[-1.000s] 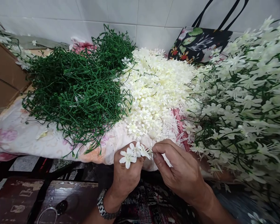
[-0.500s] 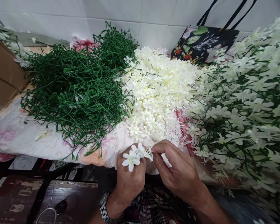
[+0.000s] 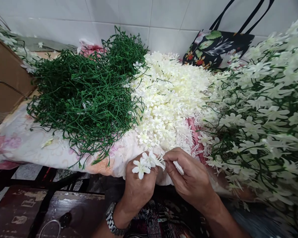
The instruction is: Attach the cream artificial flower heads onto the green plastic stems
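Head view: from where I stand, both hands meet low at the front edge of a padded surface spread with flowered cloth [image 3: 52, 152]. The left hand [image 3: 140, 185] is closed like a loose fist around a small cluster of white flowers [image 3: 147, 160], whose open petals poke out above the curled fingers. The right hand [image 3: 192, 181] has thumb and forefinger pinched at the cluster's right end, close against the left hand — something white shows in the gap behind that thumb, though I can't tell what.

A metal-banded wristwatch [image 3: 113, 219] circles the left wrist. Just beyond the hands lies a heap of loose white blossoms [image 3: 169, 92], with a tangle of green stems [image 3: 89, 92] touching it on the left. To the right rises a mass of stemmed white flowers [image 3: 263, 122] — behind it, a black floral bag [image 3: 220, 48] leans against the tiled wall [image 3: 136, 13].
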`<action>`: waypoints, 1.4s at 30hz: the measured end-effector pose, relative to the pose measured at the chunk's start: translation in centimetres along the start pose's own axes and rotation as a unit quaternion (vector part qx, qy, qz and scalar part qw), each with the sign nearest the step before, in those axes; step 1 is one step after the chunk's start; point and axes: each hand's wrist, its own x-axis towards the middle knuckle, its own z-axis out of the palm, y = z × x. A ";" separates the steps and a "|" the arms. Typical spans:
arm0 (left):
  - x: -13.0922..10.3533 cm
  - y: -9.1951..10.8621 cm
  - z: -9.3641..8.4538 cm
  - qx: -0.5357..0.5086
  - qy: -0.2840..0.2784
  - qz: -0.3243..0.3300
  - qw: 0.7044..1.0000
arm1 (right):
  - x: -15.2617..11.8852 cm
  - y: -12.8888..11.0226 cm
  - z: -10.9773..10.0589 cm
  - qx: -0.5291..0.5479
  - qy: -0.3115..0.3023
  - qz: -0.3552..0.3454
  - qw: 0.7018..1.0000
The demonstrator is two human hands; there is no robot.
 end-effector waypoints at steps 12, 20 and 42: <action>-0.2 0.8 0.0 -0.046 0.030 -0.061 0.997 | 0.0 -0.4 -0.5 0.013 -0.008 0.011 1.000; -0.3 -0.1 -0.8 0.046 0.051 0.048 0.996 | 0.3 -0.9 -0.9 -0.005 -0.008 -0.002 1.000; -0.2 -0.1 -0.4 -0.021 -0.018 -0.029 0.999 | 0.5 -0.1 -0.6 -0.005 -0.047 -0.008 0.999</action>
